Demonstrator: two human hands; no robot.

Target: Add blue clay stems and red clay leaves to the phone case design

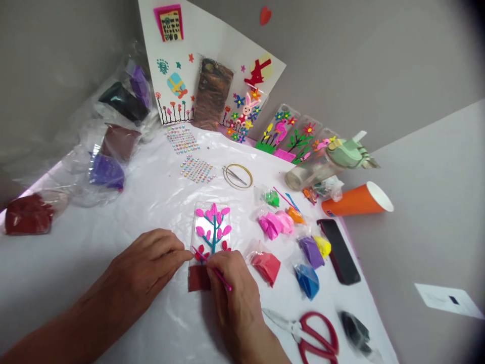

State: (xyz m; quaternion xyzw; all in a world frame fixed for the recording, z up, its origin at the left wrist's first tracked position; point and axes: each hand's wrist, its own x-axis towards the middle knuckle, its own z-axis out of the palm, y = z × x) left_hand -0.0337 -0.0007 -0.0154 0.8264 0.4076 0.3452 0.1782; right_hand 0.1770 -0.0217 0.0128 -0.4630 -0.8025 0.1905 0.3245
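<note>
A clear phone case [194,225] lies on the white-covered table, decorated with clay: a teal stem with pink leaves [214,211], red leaves lower down, and a brown block [197,279] at its bottom. My right hand [237,298] is closed round a thin pink clay modelling tool [223,279], whose tip lies over the red leaves [201,253] at the lower left. My left hand [151,260] has its fingers curled together, thumb and fingertip pinching at the case's left edge. The right hand hides the case's lower right corner.
Bagged clay, such as red [266,268] and blue [307,281], lies right of the case. Red-handled scissors [318,336], a black phone [340,251], an orange cup [356,198] and a bottle [318,169] stand or lie farther right. Tweezers [235,175] and rhinestone sheets [197,169] lie behind.
</note>
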